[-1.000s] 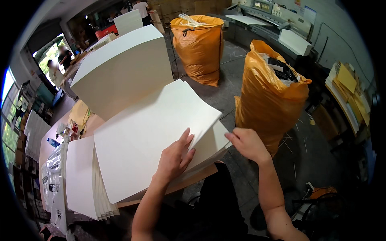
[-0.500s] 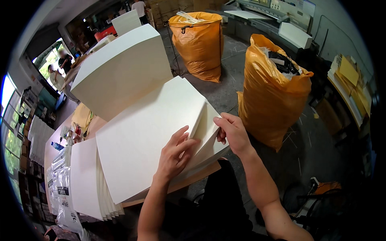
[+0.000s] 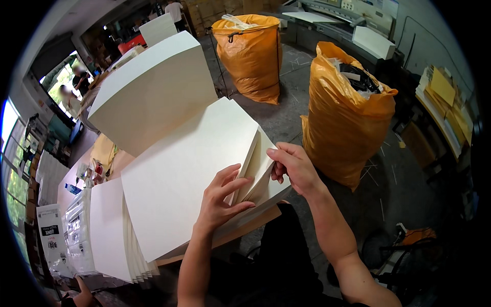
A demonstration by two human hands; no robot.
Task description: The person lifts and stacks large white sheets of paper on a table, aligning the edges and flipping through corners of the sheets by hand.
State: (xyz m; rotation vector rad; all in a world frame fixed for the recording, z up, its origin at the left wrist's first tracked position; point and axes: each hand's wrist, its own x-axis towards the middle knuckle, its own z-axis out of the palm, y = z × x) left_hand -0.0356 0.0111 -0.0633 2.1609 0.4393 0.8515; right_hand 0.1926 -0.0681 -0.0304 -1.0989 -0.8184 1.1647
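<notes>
A stack of large white paper sheets (image 3: 184, 169) lies before me, its right-hand edge lifted and fanned into separate layers. My right hand (image 3: 292, 166) pinches the edge of a lifted sheet (image 3: 260, 162) near the stack's right corner. Beside the fanned edge, my left hand (image 3: 220, 197) has its fingers apart, the fingertips against the layers and the thumb stretched out below. How many sheets are lifted, I cannot tell.
Behind stands a tall white paper stack (image 3: 153, 92). Smaller staggered sheets (image 3: 107, 230) and plastic-wrapped packages (image 3: 79, 230) are on the left. Two orange sacks (image 3: 248, 61) (image 3: 348, 123) stand on the floor. Another person's arm (image 3: 83, 294) shows at lower left.
My right hand has drawn slightly left with the sheet edge, bending it more. My left thumb has spread outward. At far left, a plastic package and another person's arm have come into view.
</notes>
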